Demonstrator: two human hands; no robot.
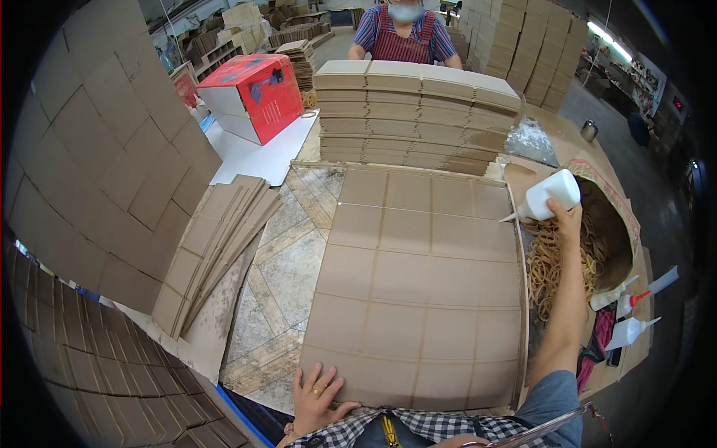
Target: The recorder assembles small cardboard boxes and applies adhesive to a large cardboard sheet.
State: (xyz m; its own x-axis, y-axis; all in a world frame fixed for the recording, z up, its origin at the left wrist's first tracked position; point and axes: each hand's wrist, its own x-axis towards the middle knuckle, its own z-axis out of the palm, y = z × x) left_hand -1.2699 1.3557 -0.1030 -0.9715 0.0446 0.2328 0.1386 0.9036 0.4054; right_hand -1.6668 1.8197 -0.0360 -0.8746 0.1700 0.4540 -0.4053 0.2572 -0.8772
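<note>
Right hand (567, 218) partly hides glue bottle (551, 196).

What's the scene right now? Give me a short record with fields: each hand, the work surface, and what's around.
left hand: left hand flat on the near edge of the creased cardboard sheet
right hand: right hand holds a white glue bottle, nozzle at the sheet's far right edge
right side: box of rubber bands; spare glue bottles
far side: stack of flat cardboard; another person behind it
left side: fanned cardboard pieces; red and white box
</note>
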